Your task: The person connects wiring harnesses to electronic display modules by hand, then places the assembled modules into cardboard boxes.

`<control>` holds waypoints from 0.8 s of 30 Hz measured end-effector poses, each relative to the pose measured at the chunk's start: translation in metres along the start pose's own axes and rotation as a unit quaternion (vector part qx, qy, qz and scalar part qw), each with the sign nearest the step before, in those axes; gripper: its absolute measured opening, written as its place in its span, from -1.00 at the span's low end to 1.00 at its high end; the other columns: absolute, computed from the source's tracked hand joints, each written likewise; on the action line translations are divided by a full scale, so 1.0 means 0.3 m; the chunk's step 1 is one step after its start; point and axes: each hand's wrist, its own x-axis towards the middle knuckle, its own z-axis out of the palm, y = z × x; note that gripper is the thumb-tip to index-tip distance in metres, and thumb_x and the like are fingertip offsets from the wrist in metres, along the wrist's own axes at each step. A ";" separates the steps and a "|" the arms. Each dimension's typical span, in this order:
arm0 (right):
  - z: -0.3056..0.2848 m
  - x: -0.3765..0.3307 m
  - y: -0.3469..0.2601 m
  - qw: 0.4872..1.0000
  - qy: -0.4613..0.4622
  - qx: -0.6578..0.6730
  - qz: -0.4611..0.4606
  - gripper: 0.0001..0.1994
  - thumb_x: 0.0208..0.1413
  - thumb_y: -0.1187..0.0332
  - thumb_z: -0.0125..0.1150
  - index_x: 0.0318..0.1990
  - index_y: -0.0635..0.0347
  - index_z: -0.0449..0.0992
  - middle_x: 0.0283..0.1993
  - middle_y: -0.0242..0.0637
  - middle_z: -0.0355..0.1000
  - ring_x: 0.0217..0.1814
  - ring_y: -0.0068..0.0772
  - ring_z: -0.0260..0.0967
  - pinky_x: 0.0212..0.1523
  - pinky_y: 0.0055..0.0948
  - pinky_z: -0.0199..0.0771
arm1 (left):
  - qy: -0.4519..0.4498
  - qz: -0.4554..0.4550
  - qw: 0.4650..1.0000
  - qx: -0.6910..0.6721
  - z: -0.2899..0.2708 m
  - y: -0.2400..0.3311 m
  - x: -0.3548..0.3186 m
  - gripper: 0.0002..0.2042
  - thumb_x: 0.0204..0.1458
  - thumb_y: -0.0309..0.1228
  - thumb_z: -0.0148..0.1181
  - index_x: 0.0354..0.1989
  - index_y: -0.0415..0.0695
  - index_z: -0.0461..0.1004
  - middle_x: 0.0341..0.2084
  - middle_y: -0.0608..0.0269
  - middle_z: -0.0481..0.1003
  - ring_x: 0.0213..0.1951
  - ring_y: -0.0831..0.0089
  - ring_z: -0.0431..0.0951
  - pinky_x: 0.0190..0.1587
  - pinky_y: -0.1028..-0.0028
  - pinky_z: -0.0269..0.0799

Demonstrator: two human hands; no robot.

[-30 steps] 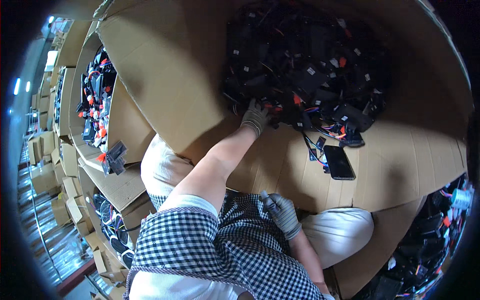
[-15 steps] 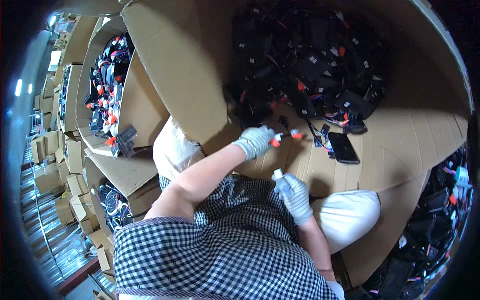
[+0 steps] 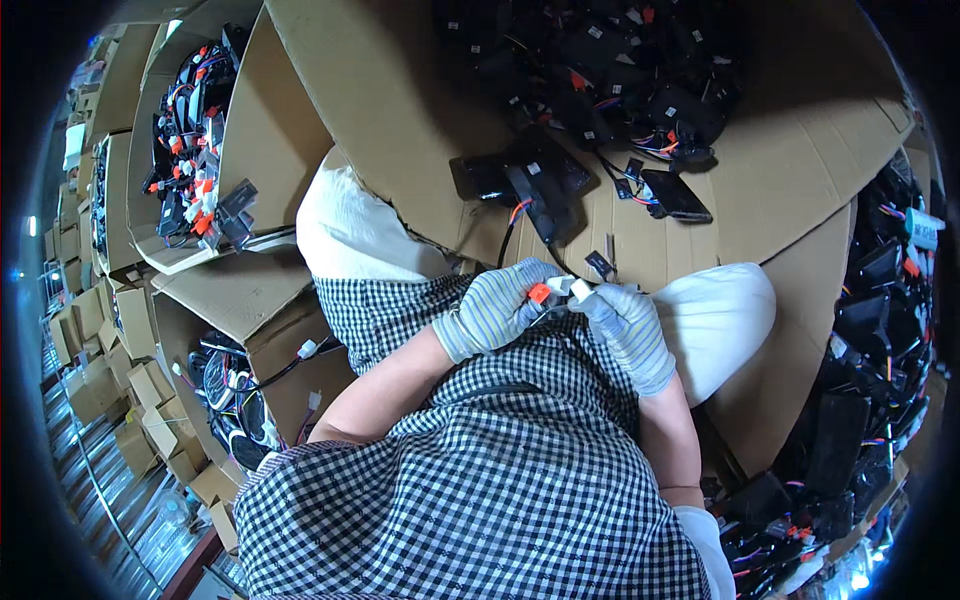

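Left hand pinches a red connector; right hand grips a white connector just beside it, mating of the 2 indiscernible. Black wired units lie ahead of both hands; beyond, a heap lies ungrasped.

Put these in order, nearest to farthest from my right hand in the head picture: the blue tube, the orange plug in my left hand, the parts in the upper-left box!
From your right hand:
1. Orange plug: just to the left, in your left hand.
2. Blue tube: over by the right edge.
3. Parts: far across, upper left.
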 end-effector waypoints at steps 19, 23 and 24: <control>0.071 -0.014 0.083 0.908 -0.097 0.361 0.190 -0.63 0.08 0.11 0.07 -0.45 0.31 0.51 -0.78 -0.56 0.08 -0.77 -0.77 -0.07 -0.72 -0.71 -0.16 | 0.022 0.072 0.947 0.311 -0.021 0.050 -0.027 -0.60 -0.21 -0.48 0.11 -0.07 -0.04 0.42 -0.61 0.26 0.44 -0.56 0.32 0.46 -0.51 0.39 0.35; 0.038 0.013 0.119 0.928 -0.163 0.271 0.195 -0.63 0.06 0.09 0.12 -0.45 0.31 0.52 -0.77 -0.58 0.10 -0.76 -0.78 -0.05 -0.72 -0.73 -0.13 | -0.094 0.028 0.964 0.247 -0.037 0.032 -0.019 -0.63 -0.17 -0.41 0.13 -0.08 0.00 0.43 -0.60 0.22 0.47 -0.57 0.25 0.47 -0.49 0.35 0.37; 0.035 0.021 0.134 0.940 -0.196 0.202 0.194 -0.62 0.05 0.08 0.13 -0.44 0.30 0.52 -0.77 -0.59 0.09 -0.76 -0.78 -0.05 -0.71 -0.73 -0.14 | -0.264 0.021 0.939 0.220 -0.068 0.014 0.005 -0.66 -0.07 -0.29 0.07 -0.07 -0.04 0.41 -0.50 0.15 0.49 -0.50 0.22 0.51 -0.42 0.33 0.41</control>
